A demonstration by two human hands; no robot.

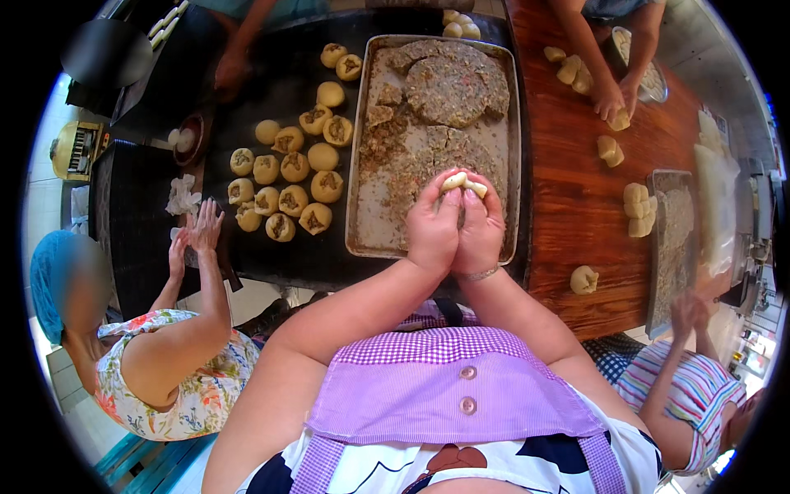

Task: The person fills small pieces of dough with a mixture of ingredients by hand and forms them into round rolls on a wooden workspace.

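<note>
Both my hands come together over the near half of a metal tray [372,229]. Between the fingertips of my left hand [432,229] and my right hand [480,235] is a small pale piece of dough [463,183], pinched with the thumbs side by side. My fingers are closed round it, and its underside is hidden. Below and beyond them, a greyish chopped filling [448,92] lies in the tray, packed into a thick mass at the far end and crumbled on the left. Round dough buns [294,166] stand to the left of the tray, many with filling showing on top.
On the wooden table [568,272] at right lie dough pieces [638,210] and another tray [676,222] with filling. A co-worker's hands [619,99] hold dough at far right. Other people stand at left and right. A white crumpled cloth [183,196] lies left of the buns.
</note>
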